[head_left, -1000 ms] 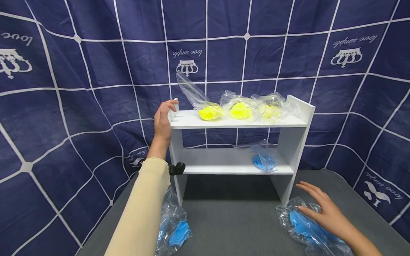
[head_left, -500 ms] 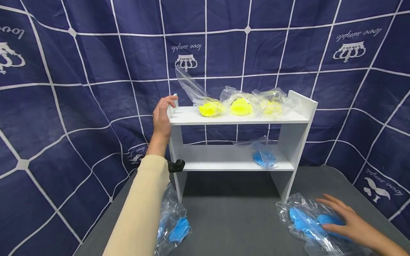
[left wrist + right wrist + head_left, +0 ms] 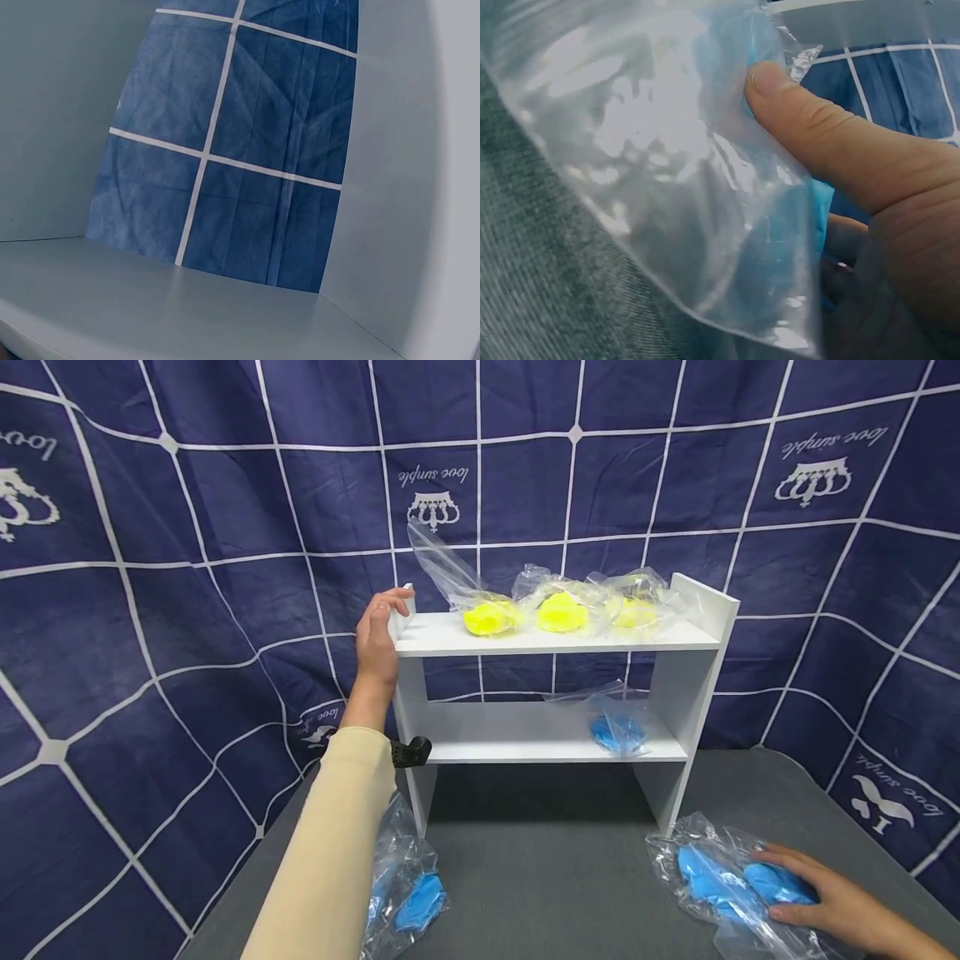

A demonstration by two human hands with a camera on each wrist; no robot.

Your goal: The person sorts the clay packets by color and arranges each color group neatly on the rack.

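Note:
My left hand grips the upper left side panel of a white two-tier shelf unit, its fingers bent over the panel's edge. That hand is out of the left wrist view, which shows the shelf unit's pale inner panels. Low on the right, my right hand holds a clear plastic bag with a blue bundle between thumb and fingers. In the right wrist view, the thumb presses the clear bag against the blue contents; the fingers are mostly hidden. Another bagged blue bundle lies right beside it.
Three bagged yellow bundles stand in a row on the top board. One bagged blue bundle lies on the middle board's right end. More bagged blue bundles lie on the dark grey surface at left, partly behind the left sleeve.
My right hand has moved right and down from beside the shelf unit, and its fingers have closed on the rightmost blue bundle. The left hand keeps its hold on the panel.

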